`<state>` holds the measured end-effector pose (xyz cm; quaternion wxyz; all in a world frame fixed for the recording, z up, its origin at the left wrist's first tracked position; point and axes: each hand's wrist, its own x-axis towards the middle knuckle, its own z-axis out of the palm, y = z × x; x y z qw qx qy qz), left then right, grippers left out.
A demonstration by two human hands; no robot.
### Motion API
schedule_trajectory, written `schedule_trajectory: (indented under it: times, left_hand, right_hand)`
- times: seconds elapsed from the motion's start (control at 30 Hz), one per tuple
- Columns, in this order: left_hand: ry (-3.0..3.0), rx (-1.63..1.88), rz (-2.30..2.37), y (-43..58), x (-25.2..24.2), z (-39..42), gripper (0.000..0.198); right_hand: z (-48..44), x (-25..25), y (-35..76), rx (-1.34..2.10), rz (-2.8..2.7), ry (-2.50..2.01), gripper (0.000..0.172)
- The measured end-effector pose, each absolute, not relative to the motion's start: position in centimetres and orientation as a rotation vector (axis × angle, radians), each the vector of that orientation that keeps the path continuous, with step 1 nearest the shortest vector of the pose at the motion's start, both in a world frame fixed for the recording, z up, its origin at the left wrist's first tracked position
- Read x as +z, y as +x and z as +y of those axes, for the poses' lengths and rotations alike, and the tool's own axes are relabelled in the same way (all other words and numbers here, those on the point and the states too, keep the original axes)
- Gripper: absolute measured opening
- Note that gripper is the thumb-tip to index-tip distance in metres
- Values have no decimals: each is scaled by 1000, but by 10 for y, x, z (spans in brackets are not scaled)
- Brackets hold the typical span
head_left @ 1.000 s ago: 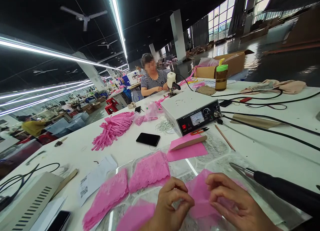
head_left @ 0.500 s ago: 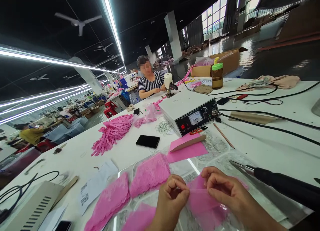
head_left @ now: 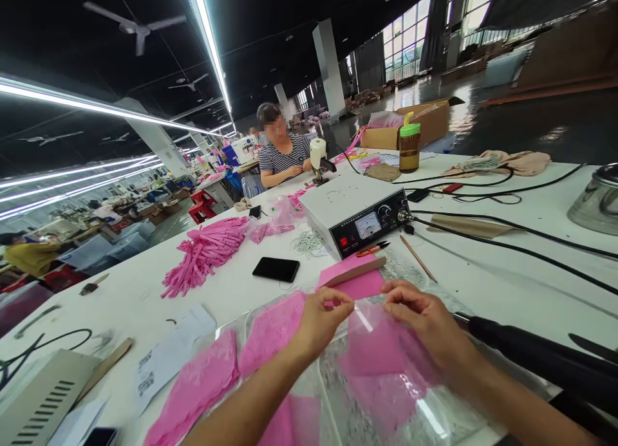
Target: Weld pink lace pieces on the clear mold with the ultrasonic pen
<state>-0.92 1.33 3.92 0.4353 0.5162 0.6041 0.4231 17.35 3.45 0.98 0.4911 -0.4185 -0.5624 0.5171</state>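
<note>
My left hand (head_left: 321,320) pinches the near-left top edge of a thin, see-through pink piece (head_left: 374,353), thumb and forefinger together. The opposite top corner is pinched by my right hand (head_left: 422,314), so the piece is stretched between both and lies over the clear table cover below. Whether it is fabric or film I cannot tell for sure. Left of it are two stacks of pink fabric pieces (head_left: 273,330), and more pink fabric (head_left: 290,423) lies near my left forearm. A black-handled tool (head_left: 526,346) rests beside my right arm, its tip partly hidden behind my hand.
Beyond my hands stand a control box with a meter (head_left: 369,224), orange-handled snips (head_left: 373,250), a pink sheet (head_left: 360,284) and a phone (head_left: 276,269). Pink strips (head_left: 207,250) lie at left, cables (head_left: 521,237) at right. A co-worker (head_left: 284,153) sits across the table.
Both hands have moved forward, away from me, and the pink see-through piece is now spread flatter between them. The view has shifted slightly, showing a glass jar at right.
</note>
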Motion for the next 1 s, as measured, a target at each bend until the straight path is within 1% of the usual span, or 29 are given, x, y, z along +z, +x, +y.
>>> schedule_trajectory:
  times: [0.1, 0.2, 0.3, 0.37, 0.43, 0.53, 0.57, 0.7, 1.0]
  left_hand:
    - [1282, 1019, 1360, 6, 57, 44, 23]
    - [1338, 1018, 1208, 19, 69, 53, 27]
    - [1405, 981, 1103, 18, 59, 43, 30]
    - [1455, 933, 1079, 8, 41, 31, 31]
    - [1528, 876, 1091, -6, 21, 18, 24]
    - [1657, 776, 1116, -28, 2, 1, 6]
    - [1694, 744, 1118, -33, -1, -4, 5]
    - [1820, 664, 1100, -45, -4, -12, 13]
    - [2078, 641, 991, -55, -9, -13, 15]
  right_hand:
    - [44, 24, 186, 1086, -1313, -1043, 24]
    - [37, 36, 202, 871, -1345, -1018, 17]
    - [18, 34, 209, 575, -1555, -929, 8]
    - [5, 21, 205, 476, -1731, -857, 11]
    - [-8, 2, 197, 489, -1877, -791, 15]
    - [-22, -25, 184, 563, -1983, -703, 17]
    - [-26, -30, 181, 580, -1998, -688, 17]
    - [-33, -35, 172, 582, -2044, -654, 19]
    - [-36, -40, 169, 476, -2099, -613, 27]
